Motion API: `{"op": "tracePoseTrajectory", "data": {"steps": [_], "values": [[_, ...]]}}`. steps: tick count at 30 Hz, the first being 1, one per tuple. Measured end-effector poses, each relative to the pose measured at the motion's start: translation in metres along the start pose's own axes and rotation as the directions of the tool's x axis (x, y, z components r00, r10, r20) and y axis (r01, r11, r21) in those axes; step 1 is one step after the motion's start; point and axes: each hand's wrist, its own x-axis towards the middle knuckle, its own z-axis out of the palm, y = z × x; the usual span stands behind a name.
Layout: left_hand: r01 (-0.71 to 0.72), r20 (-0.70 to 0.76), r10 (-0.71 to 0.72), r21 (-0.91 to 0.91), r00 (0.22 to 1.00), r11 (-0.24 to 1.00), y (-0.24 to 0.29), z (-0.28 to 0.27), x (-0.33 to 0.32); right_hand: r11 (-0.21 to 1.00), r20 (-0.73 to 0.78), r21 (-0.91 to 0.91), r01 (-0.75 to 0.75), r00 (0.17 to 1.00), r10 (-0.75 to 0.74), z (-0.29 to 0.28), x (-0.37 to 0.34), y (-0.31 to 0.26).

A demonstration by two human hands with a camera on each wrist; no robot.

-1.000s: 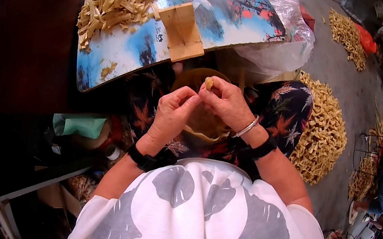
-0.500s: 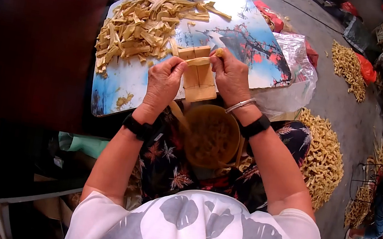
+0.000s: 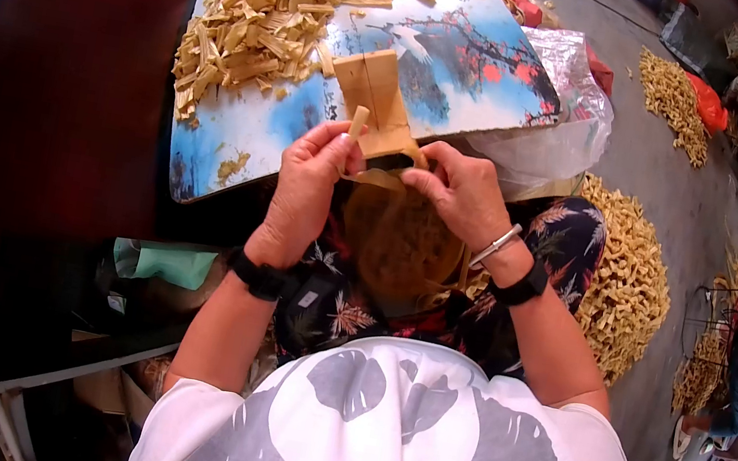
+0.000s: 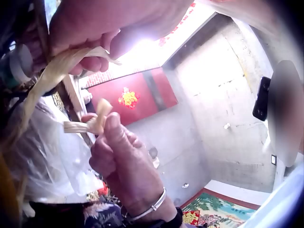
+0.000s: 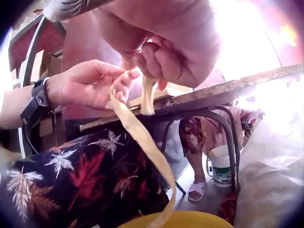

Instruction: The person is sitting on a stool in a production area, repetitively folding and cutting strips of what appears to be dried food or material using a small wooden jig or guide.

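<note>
My left hand (image 3: 303,171) pinches a long, flat, pale yellow strip (image 5: 145,137), one end standing above the fingers and the rest hanging down. Close by on the right, my right hand (image 3: 464,198) grips a short knotted strip (image 4: 98,121) between thumb and curled fingers. Both hands are above a yellow bowl (image 5: 183,219) between the person's knees. Just beyond the fingers, an L-shaped wooden block (image 3: 372,94) with a dark line down it sits at the edge of the painted table (image 3: 283,133).
A pile of flat yellow strips (image 3: 261,32) covers the table's far left. On the floor at right lies a large heap of short knotted pieces (image 3: 628,284), with a smaller heap (image 3: 673,106) beyond. Clear plastic sheeting (image 3: 549,114) hangs by the table's right edge.
Half a second ago, both hands held a strip stretched out before the wooden block. They have since come down and back toward the body, and the left hand's strip end now points up.
</note>
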Motion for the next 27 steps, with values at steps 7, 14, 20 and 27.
{"op": "tracePoseTrajectory", "data": {"steps": [7,14,20,27], "values": [[-0.076,0.033,0.070,0.262,0.997,0.962,-0.047,0.034,-0.051,0.985,-0.178,0.136,0.110,0.980,-0.085,0.021,-0.042,0.000],[0.632,0.182,-0.617,-0.389,0.766,0.670,-0.070,0.016,-0.074,0.961,-0.026,0.243,0.134,0.991,-0.131,0.028,-0.087,-0.016],[0.597,0.109,-0.589,-0.222,0.801,0.771,-0.075,0.029,-0.078,0.946,-0.047,0.152,0.286,0.958,-0.282,0.028,-0.111,-0.021],[0.358,-0.005,-0.368,0.243,0.930,0.902,-0.079,0.040,-0.081,0.819,0.062,0.444,-0.364,0.924,0.377,0.021,-0.118,-0.015]]}}
